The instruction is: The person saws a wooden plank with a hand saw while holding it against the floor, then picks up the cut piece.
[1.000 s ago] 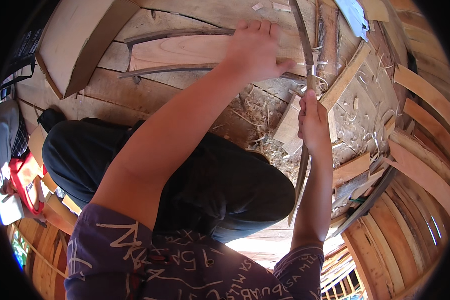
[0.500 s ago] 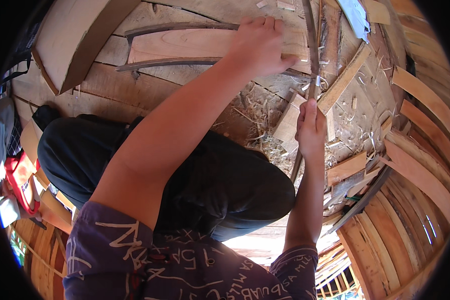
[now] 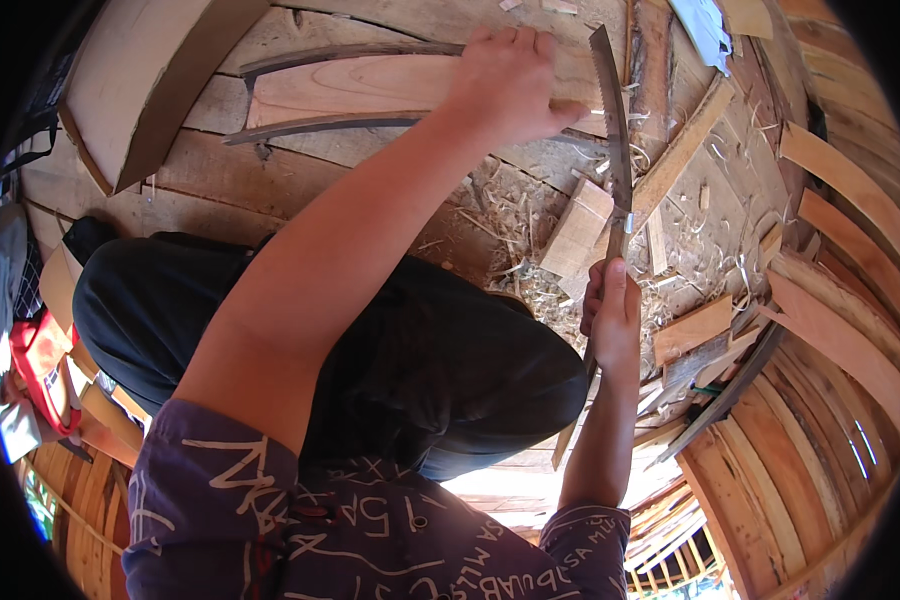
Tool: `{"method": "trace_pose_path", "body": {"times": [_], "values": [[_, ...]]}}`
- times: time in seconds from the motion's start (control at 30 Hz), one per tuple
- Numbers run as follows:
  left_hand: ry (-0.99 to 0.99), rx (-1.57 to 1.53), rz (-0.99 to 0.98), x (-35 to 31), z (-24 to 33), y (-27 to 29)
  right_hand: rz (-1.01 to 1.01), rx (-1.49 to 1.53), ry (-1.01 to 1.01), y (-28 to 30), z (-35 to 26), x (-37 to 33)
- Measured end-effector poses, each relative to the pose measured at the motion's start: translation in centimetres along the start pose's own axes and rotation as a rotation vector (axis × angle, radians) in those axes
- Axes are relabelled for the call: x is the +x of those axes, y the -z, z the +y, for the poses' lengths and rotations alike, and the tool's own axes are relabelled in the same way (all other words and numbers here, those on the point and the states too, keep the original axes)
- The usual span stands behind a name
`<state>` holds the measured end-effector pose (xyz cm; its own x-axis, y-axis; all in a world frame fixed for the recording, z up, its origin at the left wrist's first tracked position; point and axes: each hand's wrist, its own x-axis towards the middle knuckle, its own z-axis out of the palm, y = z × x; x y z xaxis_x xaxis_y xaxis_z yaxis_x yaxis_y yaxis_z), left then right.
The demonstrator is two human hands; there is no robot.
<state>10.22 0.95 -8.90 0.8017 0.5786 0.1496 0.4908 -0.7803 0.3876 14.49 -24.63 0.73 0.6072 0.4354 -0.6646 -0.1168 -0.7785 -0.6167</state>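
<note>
A handsaw point(image 3: 618, 150) with a toothed, slightly curved blade and a long, thin handle is in my right hand point(image 3: 613, 305), whose fingers are wrapped around the handle. Its blade points away from me, beside the right end of a pale wooden board point(image 3: 355, 88) with dark bark-like edges. My left hand point(image 3: 505, 85) presses on that board close to its right end. The fingers curl toward the far edge and the thumb sticks out toward the blade. Whether the teeth touch the wood I cannot tell.
Wood shavings point(image 3: 515, 215) and small offcuts point(image 3: 580, 225) litter the plank floor. A long wood strip point(image 3: 685, 150) lies right of the saw. A large panel point(image 3: 140, 80) stands at the far left. Curved boards point(image 3: 845, 170) lean along the right side. My bent leg point(image 3: 470, 370) is in front.
My right hand has drawn the saw back toward me, so the blade's tip now shows. The left hand stays on the board; the whole view has shifted slightly.
</note>
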Motion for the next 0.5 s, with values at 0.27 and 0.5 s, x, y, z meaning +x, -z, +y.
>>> {"method": "trace_pose_path", "body": {"times": [0.27,0.5], "values": [[-0.007,0.007,-0.015,0.1,0.3,0.2,-0.028,0.017,-0.028,1.4,0.0,-1.8],[-0.042,0.008,0.02,-0.3,-0.1,0.0,-0.013,-0.02,-0.039,0.6,-2.2,-1.1]]}}
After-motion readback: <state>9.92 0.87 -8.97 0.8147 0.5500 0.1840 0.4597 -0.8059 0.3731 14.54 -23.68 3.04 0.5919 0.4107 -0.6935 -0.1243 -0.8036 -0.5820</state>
